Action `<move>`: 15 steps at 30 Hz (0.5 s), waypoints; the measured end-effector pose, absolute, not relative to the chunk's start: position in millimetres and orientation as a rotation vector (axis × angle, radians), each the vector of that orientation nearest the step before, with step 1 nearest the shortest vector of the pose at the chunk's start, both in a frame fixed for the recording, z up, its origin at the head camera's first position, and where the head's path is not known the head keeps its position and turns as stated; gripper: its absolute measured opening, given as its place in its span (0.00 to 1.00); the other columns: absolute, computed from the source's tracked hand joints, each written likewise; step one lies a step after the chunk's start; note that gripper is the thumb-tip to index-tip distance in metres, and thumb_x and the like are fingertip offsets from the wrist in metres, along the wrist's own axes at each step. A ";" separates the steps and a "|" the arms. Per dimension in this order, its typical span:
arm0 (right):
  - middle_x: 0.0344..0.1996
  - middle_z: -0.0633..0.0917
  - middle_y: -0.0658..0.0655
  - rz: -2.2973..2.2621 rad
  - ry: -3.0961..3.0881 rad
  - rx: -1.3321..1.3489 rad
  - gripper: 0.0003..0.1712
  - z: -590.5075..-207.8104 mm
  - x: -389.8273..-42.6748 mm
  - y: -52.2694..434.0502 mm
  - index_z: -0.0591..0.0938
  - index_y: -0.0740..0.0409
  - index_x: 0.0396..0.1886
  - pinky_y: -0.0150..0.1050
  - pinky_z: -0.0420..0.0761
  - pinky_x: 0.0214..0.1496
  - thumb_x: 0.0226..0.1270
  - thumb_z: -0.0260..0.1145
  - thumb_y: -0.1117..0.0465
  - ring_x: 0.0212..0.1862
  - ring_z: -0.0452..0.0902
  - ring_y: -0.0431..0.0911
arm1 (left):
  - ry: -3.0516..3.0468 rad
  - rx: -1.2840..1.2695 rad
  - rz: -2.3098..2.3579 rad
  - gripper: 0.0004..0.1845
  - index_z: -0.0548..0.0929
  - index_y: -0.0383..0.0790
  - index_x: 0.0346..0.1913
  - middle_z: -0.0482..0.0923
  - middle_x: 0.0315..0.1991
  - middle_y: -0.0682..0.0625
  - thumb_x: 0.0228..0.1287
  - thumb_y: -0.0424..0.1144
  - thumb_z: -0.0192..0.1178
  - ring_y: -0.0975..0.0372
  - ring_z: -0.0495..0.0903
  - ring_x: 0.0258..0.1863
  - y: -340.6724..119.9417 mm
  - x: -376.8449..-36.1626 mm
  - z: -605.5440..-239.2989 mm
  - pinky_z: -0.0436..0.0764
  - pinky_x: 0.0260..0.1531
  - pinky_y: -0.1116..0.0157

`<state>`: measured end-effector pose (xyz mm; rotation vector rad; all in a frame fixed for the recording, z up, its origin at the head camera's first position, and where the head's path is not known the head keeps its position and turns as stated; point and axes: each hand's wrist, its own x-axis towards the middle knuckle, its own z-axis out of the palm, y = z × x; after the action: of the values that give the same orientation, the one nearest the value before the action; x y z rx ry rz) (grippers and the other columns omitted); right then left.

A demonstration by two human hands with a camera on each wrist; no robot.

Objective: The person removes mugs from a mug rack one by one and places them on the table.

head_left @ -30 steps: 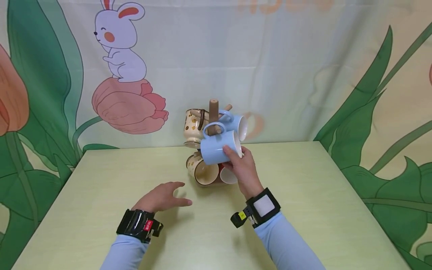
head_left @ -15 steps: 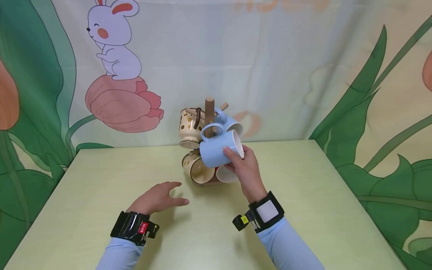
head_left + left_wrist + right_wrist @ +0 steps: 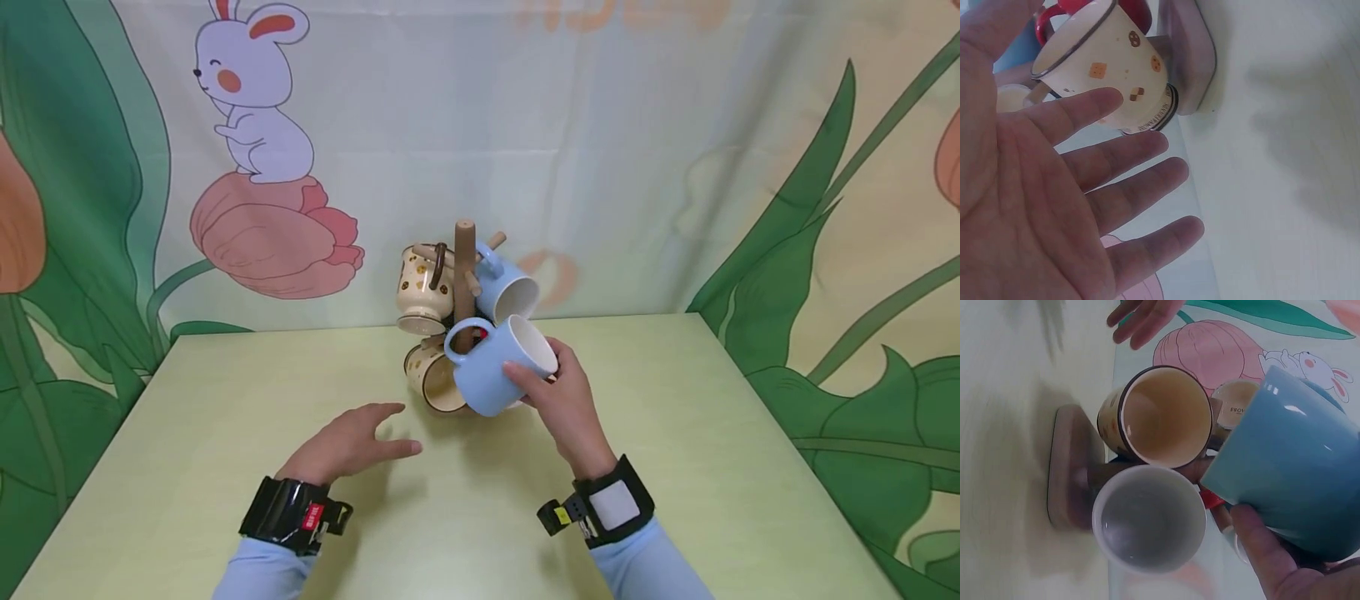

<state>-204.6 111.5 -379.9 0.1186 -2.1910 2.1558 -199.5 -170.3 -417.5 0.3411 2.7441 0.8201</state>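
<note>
My right hand grips a light blue mug by its side near the rim, thumb across the outside. The mug tilts, white inside facing up and right, its handle pointing left. Behind it rises a wooden mug rack, its front upper peg bare. On the rack hang a second blue mug at upper right, a cream cookie-print mug at upper left and another cream mug below. A white-lined mug hangs low, mostly hidden in the head view. My left hand is spread beside the rack, holding nothing.
The rack's wooden base stands on a pale yellow table, near its back edge. Right behind the table hangs a printed curtain with a rabbit and flowers. Both wrists carry strapped-on cameras.
My right hand has brought the blue mug down, toward me and slightly right, away from the upper peg, tilting it more. My left hand stays nearly in place.
</note>
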 end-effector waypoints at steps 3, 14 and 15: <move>0.61 0.73 0.60 2.036 -2.288 0.143 0.42 -382.2 -201.1 116.1 0.65 0.60 0.68 0.53 0.78 0.56 0.60 0.75 0.54 0.60 0.73 0.56 | 2.743 0.371 0.835 0.45 0.69 0.37 0.71 0.69 0.68 0.38 0.59 0.64 0.65 0.43 0.66 0.68 -169.1 -197.7 -415.0 0.66 0.63 0.44; 0.53 0.81 0.53 1.619 -2.614 0.314 0.49 -384.0 -188.1 118.1 0.70 0.52 0.68 0.51 0.79 0.51 0.46 0.83 0.48 0.53 0.78 0.50 | 2.713 0.484 0.926 0.44 0.70 0.38 0.71 0.70 0.68 0.41 0.56 0.57 0.70 0.46 0.66 0.68 -158.2 -190.5 -404.4 0.64 0.65 0.45; 0.52 0.82 0.52 1.585 -2.638 0.344 0.49 -384.9 -187.3 117.5 0.70 0.52 0.67 0.51 0.79 0.51 0.46 0.83 0.48 0.52 0.79 0.49 | 2.712 0.492 0.925 0.43 0.70 0.39 0.71 0.70 0.68 0.42 0.56 0.58 0.71 0.46 0.66 0.68 -156.7 -190.3 -404.2 0.65 0.65 0.45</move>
<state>-187.3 117.5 -384.9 0.3442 -2.6376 1.5847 -190.3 -156.7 -404.2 0.4915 2.7118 0.9248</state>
